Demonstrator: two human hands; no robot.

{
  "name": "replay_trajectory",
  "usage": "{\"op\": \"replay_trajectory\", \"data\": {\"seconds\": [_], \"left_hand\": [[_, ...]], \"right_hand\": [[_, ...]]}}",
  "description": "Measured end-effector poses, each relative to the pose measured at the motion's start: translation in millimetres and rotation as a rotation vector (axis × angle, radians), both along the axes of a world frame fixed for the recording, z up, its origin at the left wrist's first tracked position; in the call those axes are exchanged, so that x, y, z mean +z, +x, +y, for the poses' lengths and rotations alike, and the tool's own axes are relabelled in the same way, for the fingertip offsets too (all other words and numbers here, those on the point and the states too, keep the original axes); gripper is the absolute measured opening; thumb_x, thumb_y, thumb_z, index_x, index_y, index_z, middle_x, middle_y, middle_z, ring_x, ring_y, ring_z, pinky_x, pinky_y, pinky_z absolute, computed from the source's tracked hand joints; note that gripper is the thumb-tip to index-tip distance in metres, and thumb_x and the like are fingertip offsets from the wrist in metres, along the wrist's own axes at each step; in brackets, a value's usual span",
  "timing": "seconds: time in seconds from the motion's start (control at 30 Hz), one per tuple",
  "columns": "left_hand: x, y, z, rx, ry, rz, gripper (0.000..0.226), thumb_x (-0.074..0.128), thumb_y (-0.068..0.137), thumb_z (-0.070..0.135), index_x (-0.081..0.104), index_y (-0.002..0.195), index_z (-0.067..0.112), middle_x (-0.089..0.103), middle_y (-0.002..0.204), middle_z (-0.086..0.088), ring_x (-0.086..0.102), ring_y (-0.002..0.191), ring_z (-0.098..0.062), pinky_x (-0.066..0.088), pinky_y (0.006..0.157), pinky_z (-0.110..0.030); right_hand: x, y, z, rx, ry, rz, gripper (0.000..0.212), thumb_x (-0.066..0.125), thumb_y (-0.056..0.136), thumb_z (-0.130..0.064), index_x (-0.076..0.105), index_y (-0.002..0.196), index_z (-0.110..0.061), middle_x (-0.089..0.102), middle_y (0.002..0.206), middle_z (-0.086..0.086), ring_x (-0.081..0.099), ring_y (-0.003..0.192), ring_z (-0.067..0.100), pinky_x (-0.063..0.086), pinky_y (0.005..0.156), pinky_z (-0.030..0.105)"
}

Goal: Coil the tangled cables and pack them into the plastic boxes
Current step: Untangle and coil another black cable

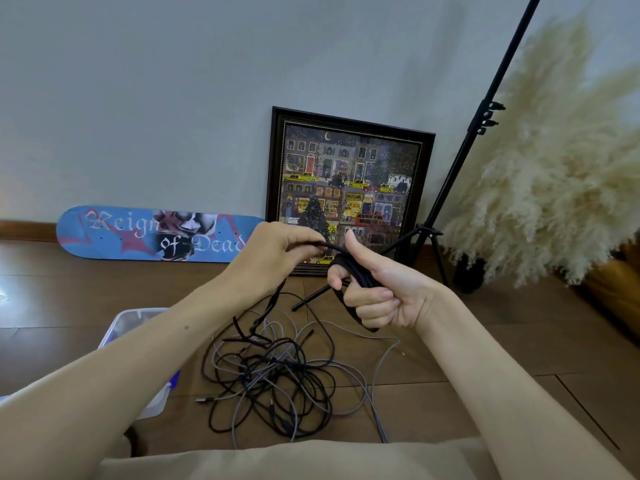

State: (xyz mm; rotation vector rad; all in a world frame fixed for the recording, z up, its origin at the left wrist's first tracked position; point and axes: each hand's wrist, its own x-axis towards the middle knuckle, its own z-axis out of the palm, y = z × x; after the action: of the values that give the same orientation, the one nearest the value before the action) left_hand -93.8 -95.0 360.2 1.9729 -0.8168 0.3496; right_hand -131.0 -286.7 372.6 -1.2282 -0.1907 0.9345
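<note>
Head view: right hand (374,292) grips black coil (349,268); left hand (277,258) pinches strand.

Glossy wood floor (450,358), matt black cable (360,275)

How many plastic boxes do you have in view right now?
1: a clear plastic box on the floor left of the cable tangle, mostly behind the left forearm; another may be hidden.

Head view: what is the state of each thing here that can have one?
Left hand, pinches the black cable.
Right hand, holds the coil, thumb up.
Black cable, partly coiled round the right hand.
Cable pile, tangled, on the floor.
Box, mostly hidden; lid cannot be told.
</note>
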Motion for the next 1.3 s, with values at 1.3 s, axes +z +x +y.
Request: {"op": "replay_trajectory", "data": {"seconds": [1.3], "left_hand": [[-55, -14, -20, 0.051, 0.348, 0.366, 0.016, 0.035, 0.101, 0.032, 0.046, 0.1, 0.021, 0.061, 0.09, 0.002, 0.059, 0.086, -0.022, 0.045, 0.08, -0.04]], "right_hand": [[1, 10, 7, -0.708, 0.599, 0.005, 0.042, 0.042, 0.097, -0.032, 0.064, 0.073, -0.006, 0.027, 0.03, -0.004, 0.022, 0.019, 0.007, 0.013, 0.026, 0.017]]}}
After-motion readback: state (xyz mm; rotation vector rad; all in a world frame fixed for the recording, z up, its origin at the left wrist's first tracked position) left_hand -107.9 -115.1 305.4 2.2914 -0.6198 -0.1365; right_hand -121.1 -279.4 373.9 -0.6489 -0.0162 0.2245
